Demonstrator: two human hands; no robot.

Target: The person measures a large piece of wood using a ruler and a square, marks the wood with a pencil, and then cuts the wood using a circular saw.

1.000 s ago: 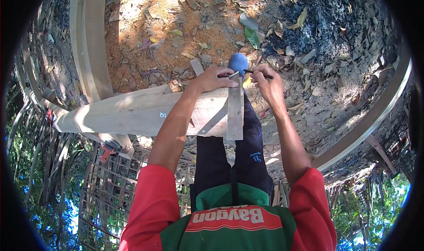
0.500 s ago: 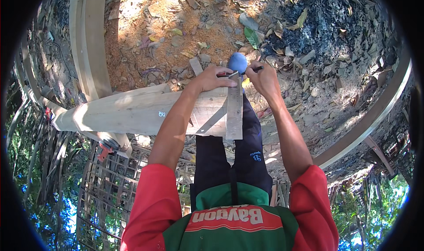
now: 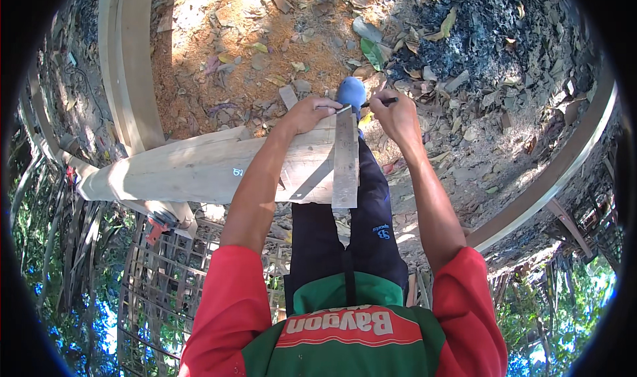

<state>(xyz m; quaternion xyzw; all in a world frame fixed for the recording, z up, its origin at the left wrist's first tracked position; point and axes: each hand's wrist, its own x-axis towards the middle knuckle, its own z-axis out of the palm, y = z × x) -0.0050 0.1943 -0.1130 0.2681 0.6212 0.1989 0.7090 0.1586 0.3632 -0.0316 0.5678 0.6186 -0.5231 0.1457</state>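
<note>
A pale wooden board point(image 3: 172, 168) lies crosswise in front of me, over my dark-trousered legs, with a metal square point(image 3: 345, 165) laid across its right end. My left hand point(image 3: 306, 117) is closed on the top of that square at the board's far edge. Just right of it, my right hand point(image 3: 395, 117) holds a dark pencil point(image 3: 389, 101) in bent fingers, above and beside the board end. Whether the pencil tip touches anything I cannot tell. A blue shoe point(image 3: 350, 88) shows just beyond both hands.
Stacked planks point(image 3: 125, 65) stand at upper left. A red-and-grey power tool point(image 3: 158, 228) sits below the board's left part. A long curved-looking timber point(image 3: 557, 171) runs along the right. Sawdust, dry leaves and dark ash cover the ground ahead, and a wooden lattice point(image 3: 166, 284) is at lower left.
My right hand has moved slightly forward and turned with the pencil. The view has shifted a little, and my left hand is still on the square.
</note>
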